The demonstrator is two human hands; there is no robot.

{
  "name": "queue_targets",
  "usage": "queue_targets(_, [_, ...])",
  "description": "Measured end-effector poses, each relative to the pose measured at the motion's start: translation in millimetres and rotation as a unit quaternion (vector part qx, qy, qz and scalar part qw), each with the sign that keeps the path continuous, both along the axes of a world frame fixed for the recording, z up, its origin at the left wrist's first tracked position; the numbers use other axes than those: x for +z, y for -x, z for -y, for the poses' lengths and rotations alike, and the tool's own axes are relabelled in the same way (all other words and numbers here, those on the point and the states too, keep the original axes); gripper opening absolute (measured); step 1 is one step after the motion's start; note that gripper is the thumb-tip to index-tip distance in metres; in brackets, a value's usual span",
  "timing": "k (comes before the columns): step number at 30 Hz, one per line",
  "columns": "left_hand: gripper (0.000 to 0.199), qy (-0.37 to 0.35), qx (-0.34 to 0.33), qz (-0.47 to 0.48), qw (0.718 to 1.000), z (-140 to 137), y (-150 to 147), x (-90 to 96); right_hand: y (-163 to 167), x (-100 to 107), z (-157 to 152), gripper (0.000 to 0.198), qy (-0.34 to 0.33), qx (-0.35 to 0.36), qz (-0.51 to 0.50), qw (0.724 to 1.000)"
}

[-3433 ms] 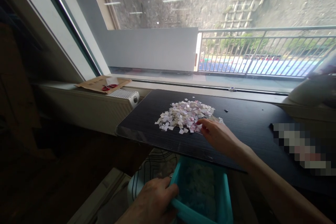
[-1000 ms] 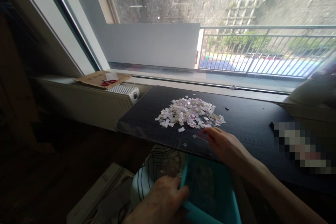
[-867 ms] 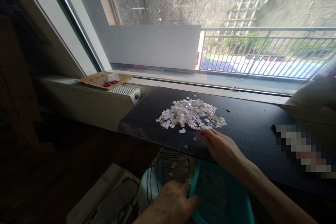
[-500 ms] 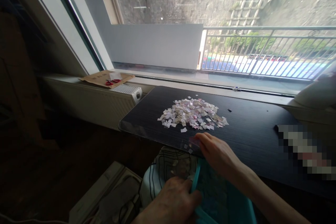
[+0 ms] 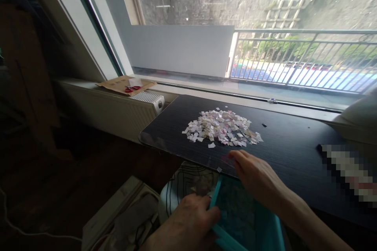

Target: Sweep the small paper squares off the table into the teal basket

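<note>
My left hand (image 5: 191, 217) is closed on the near-left rim of a teal plastic bin (image 5: 269, 229), which sits below the table's front edge. Pale scraps lie dimly inside the bin. Over that edge, my right hand (image 5: 250, 168) pinches a thin, see-through pinkish plastic piece (image 5: 226, 159) low against the tabletop. A single small paper square (image 5: 219, 169) lies at the edge beside it. Behind my right hand, a heap of cut paper bits (image 5: 220, 127), white with some pink and yellowish ones, is spread on the black table (image 5: 282, 137).
Red-handled scissors (image 5: 132, 88) rest on a brown envelope (image 5: 114, 84) on the radiator, left of the table. A blurred-out object (image 5: 350, 174) lies at the table's right. Below are a striped cloth (image 5: 173, 192) and a pale box (image 5: 108, 208). Window and railing stand behind.
The view has turned slightly left. Fewer paper squares show by the plastic piece at the table edge. The bin and my left hand have moved a little left relative to the table.
</note>
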State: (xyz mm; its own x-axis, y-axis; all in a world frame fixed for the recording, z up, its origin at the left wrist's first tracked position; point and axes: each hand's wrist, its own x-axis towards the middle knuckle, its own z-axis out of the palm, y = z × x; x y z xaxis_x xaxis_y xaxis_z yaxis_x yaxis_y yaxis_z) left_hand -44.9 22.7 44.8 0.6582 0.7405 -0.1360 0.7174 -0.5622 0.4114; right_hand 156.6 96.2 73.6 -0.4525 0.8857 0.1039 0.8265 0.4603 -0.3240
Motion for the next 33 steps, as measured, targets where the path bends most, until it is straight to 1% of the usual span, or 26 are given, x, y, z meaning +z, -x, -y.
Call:
queue_targets(3, [0.015, -0.013, 0.009, 0.025, 1.0, 2, 4, -5.4, 0, -3, 23, 0.029, 0.031, 0.04, -0.02, 0.999])
queue_targets(5, [0.016, -0.016, 0.014, 0.029, 0.999, 3, 4, -8.1, 4, -1, 25, 0.029, 0.036, 0.058, -0.033, 0.997])
queue_targets(7, [0.015, -0.012, 0.017, 0.02, 1.0, 3, 4, -8.3, 11, 3, 11, 0.028, 0.014, 0.045, -0.04, 0.998])
queue_targets(9, [0.013, -0.003, 0.017, 0.0, 1.0, 2, 4, -6.3, 19, 7, -12, 0.028, -0.013, 0.008, -0.032, 0.999])
queue_targets(12, [0.013, 0.019, 0.008, -0.027, 0.999, -1, 5, -2.8, 24, 9, -39, 0.027, -0.007, 0.003, -0.003, 1.0])
queue_targets(14, [0.014, 0.028, 0.003, -0.032, 0.999, -1, 6, -2.4, 20, 8, -43, 0.026, 0.008, 0.018, 0.007, 1.0])
queue_targets(17, [0.012, 0.013, 0.02, -0.021, 0.999, 0, 10, -5.4, 9, 8, -36, 0.027, 0.019, 0.025, 0.012, 0.999])
queue_targets(19, [0.012, -0.004, 0.037, -0.007, 0.999, 2, 12, -8.6, 6, 11, -35, 0.028, 0.011, 0.011, 0.017, 1.0])
queue_targets(21, [0.015, -0.01, 0.047, 0.004, 0.999, 4, 13, -11.1, 8, 14, -41, 0.029, -0.005, 0.002, 0.019, 1.0])
queue_targets(23, [0.017, -0.008, 0.051, 0.007, 0.999, 5, 16, -12.1, 14, 15, -49, 0.031, -0.019, 0.012, 0.02, 1.0])
queue_targets(25, [0.018, -0.004, 0.052, 0.008, 0.999, 5, 19, -11.4, 17, 14, -55, 0.031, -0.025, 0.038, 0.023, 0.999])
queue_targets(27, [0.018, -0.003, 0.055, 0.009, 0.998, 6, 23, -10.0, 14, 11, -52, 0.031, -0.02, 0.063, 0.024, 0.997])
queue_targets(30, [0.018, 0.003, 0.066, 0.011, 0.998, 7, 27, -9.0, -3, 5, -33, 0.029, -0.004, 0.091, 0.013, 0.996])
queue_targets(33, [0.018, 0.004, 0.074, 0.015, 0.997, 6, 27, -9.3, -18, 6, -16, 0.029, 0.015, 0.1, -0.005, 0.995])
